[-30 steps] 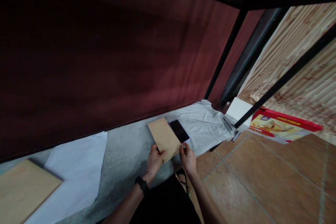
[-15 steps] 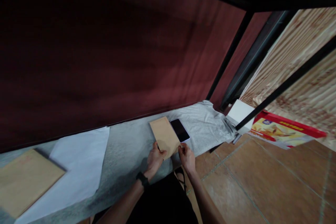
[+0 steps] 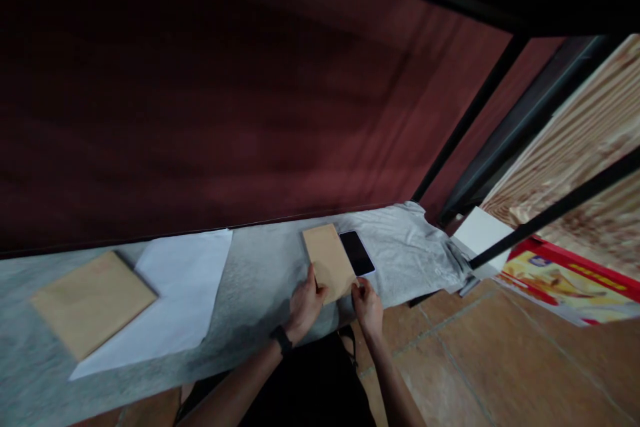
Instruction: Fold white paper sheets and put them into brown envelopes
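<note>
A small brown envelope [image 3: 327,259] lies on the grey cloth [image 3: 260,280] that covers the table. My left hand [image 3: 306,303] pinches its near left corner, with a black watch on that wrist. At the envelope's near right corner my right hand [image 3: 367,303] has its fingers closed on the edge. A black phone [image 3: 357,252] rests face up right beside the envelope, on its right.
A white paper sheet [image 3: 165,297] and a larger brown envelope [image 3: 93,300] lie at the left of the table. A dark red wall rises behind. To the right stand a white box [image 3: 483,230], a red and yellow carton [image 3: 565,277] and black frame bars above a tiled floor.
The view has swung left, so the large envelope and white sheet show more fully. Both hands stay on the small envelope's near edge.
</note>
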`<state>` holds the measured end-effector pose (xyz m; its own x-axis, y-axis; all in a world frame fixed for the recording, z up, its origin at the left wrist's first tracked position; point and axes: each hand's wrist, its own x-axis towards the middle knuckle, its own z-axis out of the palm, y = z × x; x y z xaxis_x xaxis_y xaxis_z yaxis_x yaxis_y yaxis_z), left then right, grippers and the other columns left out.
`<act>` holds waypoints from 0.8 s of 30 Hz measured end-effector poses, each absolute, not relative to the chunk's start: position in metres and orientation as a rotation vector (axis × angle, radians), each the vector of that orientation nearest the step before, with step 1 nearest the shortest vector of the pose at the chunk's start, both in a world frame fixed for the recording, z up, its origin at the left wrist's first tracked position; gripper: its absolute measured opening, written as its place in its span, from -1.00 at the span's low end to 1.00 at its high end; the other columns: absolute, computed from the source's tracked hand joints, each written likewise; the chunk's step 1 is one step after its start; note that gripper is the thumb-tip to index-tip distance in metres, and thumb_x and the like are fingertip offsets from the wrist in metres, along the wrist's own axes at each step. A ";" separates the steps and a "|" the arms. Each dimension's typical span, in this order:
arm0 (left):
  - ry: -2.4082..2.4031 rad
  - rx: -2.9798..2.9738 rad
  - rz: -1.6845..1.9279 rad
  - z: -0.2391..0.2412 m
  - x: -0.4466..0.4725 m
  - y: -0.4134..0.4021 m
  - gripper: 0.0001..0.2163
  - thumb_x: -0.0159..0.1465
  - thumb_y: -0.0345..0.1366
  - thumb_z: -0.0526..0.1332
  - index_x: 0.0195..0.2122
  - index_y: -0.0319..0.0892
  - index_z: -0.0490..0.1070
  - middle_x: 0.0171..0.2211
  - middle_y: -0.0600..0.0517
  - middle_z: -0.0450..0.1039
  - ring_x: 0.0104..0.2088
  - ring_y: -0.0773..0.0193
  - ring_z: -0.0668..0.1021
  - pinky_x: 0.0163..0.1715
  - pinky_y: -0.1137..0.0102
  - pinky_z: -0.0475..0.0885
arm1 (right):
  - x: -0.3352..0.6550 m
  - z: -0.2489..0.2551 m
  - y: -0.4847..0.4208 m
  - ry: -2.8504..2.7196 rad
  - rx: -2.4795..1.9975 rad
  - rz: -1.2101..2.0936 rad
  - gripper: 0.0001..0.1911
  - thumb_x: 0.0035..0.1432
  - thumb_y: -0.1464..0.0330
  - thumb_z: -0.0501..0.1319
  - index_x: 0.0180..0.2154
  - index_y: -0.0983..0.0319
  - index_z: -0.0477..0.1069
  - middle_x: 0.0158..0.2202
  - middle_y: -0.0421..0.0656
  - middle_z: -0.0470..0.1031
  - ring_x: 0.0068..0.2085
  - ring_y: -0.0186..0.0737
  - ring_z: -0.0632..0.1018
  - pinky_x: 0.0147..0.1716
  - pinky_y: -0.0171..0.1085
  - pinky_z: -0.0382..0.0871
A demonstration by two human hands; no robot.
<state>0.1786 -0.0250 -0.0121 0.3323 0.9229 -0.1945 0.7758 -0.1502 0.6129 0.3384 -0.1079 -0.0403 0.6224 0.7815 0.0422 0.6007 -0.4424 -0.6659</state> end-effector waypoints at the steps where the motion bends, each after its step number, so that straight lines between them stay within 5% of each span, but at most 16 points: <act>1: 1.493 2.028 0.337 -0.014 0.177 -0.028 -0.39 0.36 -0.31 0.13 0.40 -0.22 -0.04 0.03 -0.13 0.51 0.02 0.11 0.56 -0.04 0.35 0.40 | 0.338 -0.041 -0.108 -1.082 -2.190 0.362 -0.52 0.35 0.16 -0.02 0.08 0.25 0.47 -0.19 -0.02 0.66 -0.21 -0.03 0.66 -0.26 -0.21 0.44; 5: 1.395 2.242 0.415 -0.019 0.171 -0.039 -0.44 0.32 -0.32 0.17 0.34 -0.13 0.12 0.16 -0.10 0.37 0.18 0.12 0.43 0.18 0.32 0.31 | 0.337 -0.040 -0.109 -1.089 -2.192 0.381 -0.47 0.35 0.11 -0.04 0.09 0.27 0.46 -0.21 -0.01 0.66 -0.20 0.00 0.66 -0.24 -0.18 0.43; 16: 1.265 2.433 0.484 -0.025 0.140 -0.047 -0.42 0.34 -0.13 0.22 0.35 -0.12 0.16 0.26 -0.17 0.32 0.23 0.02 0.41 0.23 0.16 0.32 | 0.333 -0.036 -0.120 -1.041 -2.122 0.378 -0.26 0.34 -0.07 -0.10 0.22 0.35 0.35 -0.12 0.12 0.64 -0.19 0.11 0.65 -0.30 -0.14 0.45; 20: 1.411 2.527 0.626 -0.045 0.077 -0.040 -0.52 0.37 -0.21 0.15 0.31 -0.13 0.23 0.36 -0.16 0.19 0.34 -0.02 0.28 0.27 0.05 0.28 | 0.317 -0.050 -0.129 -1.263 -1.964 0.343 -0.34 0.39 0.00 -0.12 0.25 0.28 0.32 0.08 0.09 0.55 -0.03 0.10 0.63 -0.15 -0.09 0.51; 24: 1.733 2.470 0.801 -0.056 -0.004 -0.031 -0.53 0.37 -0.24 0.12 0.30 -0.18 0.23 0.38 -0.22 0.13 0.37 -0.07 0.23 0.24 0.03 0.32 | 0.271 -0.066 -0.123 -1.589 -1.628 0.330 -0.52 0.44 0.15 -0.07 0.21 0.17 0.38 0.09 -0.02 0.56 0.10 -0.06 0.57 0.03 -0.11 0.50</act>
<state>-0.0040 -0.0307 -0.0563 0.2522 0.8834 0.3951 0.8731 -0.3837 0.3007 0.2710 -0.1229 -0.0658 0.1703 0.9224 0.3466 0.7080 0.1301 -0.6941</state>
